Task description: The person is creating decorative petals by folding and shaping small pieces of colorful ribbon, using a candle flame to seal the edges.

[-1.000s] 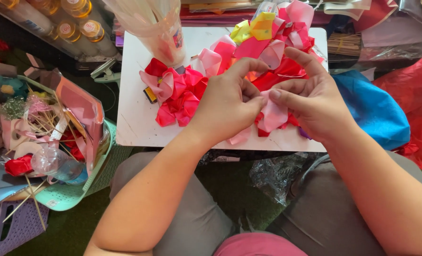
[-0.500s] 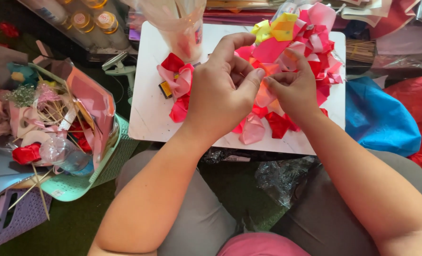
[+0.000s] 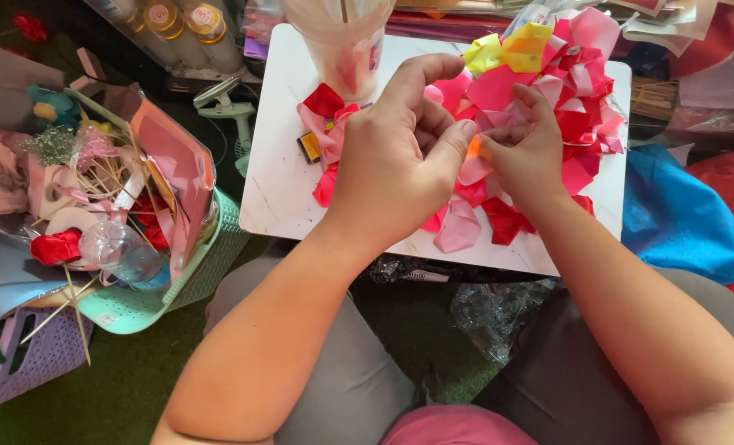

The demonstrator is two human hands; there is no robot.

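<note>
A small folded piece of pink and orange ribbon is pinched between both hands above the white rectangular surface. Left hand and right hand meet, fingers closed on the piece. Underneath and behind lies a heap of red, pink and yellow ribbon pieces, partly hidden by the hands. A clear plastic cup stands behind the left hand. A mint green basket sits left of the surface.
</note>
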